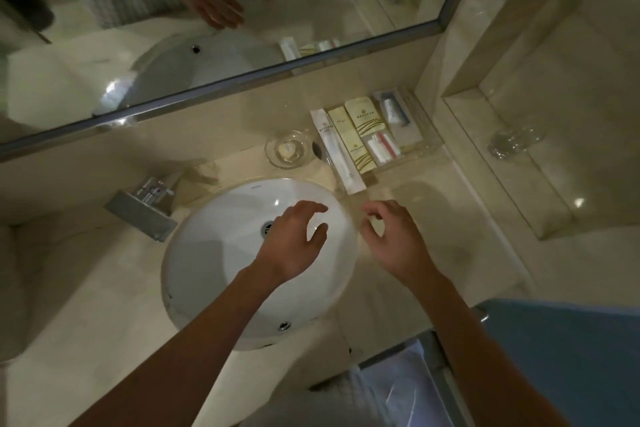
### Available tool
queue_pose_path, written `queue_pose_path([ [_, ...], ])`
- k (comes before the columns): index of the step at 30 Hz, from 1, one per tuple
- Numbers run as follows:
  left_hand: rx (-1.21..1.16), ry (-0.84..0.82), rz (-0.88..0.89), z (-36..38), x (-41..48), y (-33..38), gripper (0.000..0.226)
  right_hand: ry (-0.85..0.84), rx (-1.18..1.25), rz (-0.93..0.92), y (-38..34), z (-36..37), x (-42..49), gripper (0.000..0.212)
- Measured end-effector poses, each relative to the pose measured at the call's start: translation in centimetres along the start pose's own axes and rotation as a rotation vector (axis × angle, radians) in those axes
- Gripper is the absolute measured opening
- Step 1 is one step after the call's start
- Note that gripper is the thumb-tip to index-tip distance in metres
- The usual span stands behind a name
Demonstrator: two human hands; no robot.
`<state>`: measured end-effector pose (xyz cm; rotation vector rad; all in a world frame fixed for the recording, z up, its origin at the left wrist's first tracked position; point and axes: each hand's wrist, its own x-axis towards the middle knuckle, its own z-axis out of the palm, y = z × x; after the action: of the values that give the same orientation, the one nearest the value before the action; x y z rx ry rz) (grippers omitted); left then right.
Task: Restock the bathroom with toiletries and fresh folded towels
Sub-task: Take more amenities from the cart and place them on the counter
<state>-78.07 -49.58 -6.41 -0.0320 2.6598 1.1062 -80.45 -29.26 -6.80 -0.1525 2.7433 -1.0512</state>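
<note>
A clear tray [427, 139] on the beige counter holds several wrapped toiletries: a white toothbrush packet [337, 149], cream sachets with gold print [360, 135], a packet of small sticks [384, 147] and a small tube [393, 111]. A glass dish with a round soap [288, 149] stands to the tray's left. My left hand [298, 243] hovers over the white sink [221, 253], fingers loosely curled, holding nothing. My right hand [394, 239] hovers over the counter just right of the basin, fingers loosely bent, empty. No towels are in view.
A chrome faucet [145, 208] stands left of the sink. A mirror [207, 28] runs along the back wall. Upturned glasses [512, 144] sit on a recessed shelf at the right. A blue cart [561, 357] with a plastic-lined bin stands at the lower right.
</note>
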Motion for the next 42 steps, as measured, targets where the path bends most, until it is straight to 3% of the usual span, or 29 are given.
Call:
queue_pose_path([
  [9, 0.251, 0.033, 0.31, -3.8, -12.6, -5.5, 0.044, 0.053, -0.183, 0.067, -8.2, 5.4, -14.2, 0.03],
  [15, 0.344, -0.073, 0.435, -4.1, -19.1, -6.7, 0.051, 0.123, -0.229, 0.183, -10.9, 7.4, -24.3, 0.035],
  [21, 0.424, -0.212, 0.598, -2.1, -22.9, -4.8, 0.056, 0.191, -0.279, 0.356, -10.2, 7.9, -31.6, 0.039],
  [32, 0.463, -0.388, 0.81, 1.3, -29.0, -0.8, 0.067, 0.303, -0.134, 0.548, -8.6, 8.8, -42.7, 0.052],
  [42, 0.611, -0.547, 0.98, 10.8, -37.8, 4.9, 0.07, 0.501, -0.112, 0.716, -4.7, 7.2, -57.5, 0.052],
])
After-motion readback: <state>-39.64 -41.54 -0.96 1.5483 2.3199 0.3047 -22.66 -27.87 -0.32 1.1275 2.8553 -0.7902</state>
